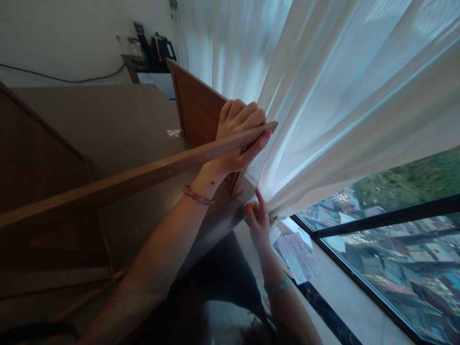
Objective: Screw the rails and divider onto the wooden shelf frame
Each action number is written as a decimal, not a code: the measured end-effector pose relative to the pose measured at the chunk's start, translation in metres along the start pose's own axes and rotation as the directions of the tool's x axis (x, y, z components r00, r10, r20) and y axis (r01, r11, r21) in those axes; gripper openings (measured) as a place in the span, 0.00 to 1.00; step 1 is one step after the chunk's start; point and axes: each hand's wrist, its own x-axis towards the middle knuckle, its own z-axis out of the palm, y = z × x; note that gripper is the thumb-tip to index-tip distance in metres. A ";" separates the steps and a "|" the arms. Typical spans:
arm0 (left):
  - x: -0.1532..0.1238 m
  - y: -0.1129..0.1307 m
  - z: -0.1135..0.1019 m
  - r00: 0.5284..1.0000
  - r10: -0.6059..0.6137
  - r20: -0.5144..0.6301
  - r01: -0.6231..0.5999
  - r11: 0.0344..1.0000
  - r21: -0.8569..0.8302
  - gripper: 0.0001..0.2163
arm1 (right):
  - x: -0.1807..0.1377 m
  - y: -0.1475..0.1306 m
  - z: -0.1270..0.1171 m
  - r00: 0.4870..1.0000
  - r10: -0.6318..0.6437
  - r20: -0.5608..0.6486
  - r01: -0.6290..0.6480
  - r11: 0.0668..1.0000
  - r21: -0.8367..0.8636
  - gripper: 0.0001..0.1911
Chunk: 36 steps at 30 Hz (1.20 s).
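My left hand is closed around the end of a long wooden rail, fingers over the far side and thumb underneath. Behind it a brown wooden panel stands upright on the tabletop, partly hidden by this hand. Lower down, near the table edge, my right hand has its thumb curled in and index finger raised. A thin metal rod that looks like a hex key runs from its thumb to the bottom corner of the wooden frame. The rod's exact grip is hard to make out.
More wooden panelling stands at the left. A black kettle sits on a small cabinet at the back. White curtains hang close on the right, beside a window. Papers lie on the sill below.
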 end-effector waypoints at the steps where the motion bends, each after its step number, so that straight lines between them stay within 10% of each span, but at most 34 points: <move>1: 0.000 0.001 -0.001 1.000 0.000 0.005 0.000 1.000 0.006 0.14 | 0.000 0.001 0.001 0.998 0.056 -0.012 -0.055 0.995 0.089 0.27; 13: 0.000 0.002 -0.006 0.989 -0.070 0.133 0.070 0.998 0.010 0.15 | -0.001 0.012 -0.004 0.970 0.157 -0.186 -0.174 0.982 -0.078 0.19; 23: -0.001 0.001 -0.003 0.994 -0.043 0.099 0.042 0.999 0.012 0.17 | 0.005 -0.001 0.002 0.947 0.312 0.077 -0.301 0.945 -0.129 0.33; 36: 0.000 0.006 -0.007 0.985 -0.080 0.152 0.069 0.995 0.074 0.18 | -0.003 0.011 0.011 0.977 -0.044 -0.207 -0.029 0.941 -0.338 0.15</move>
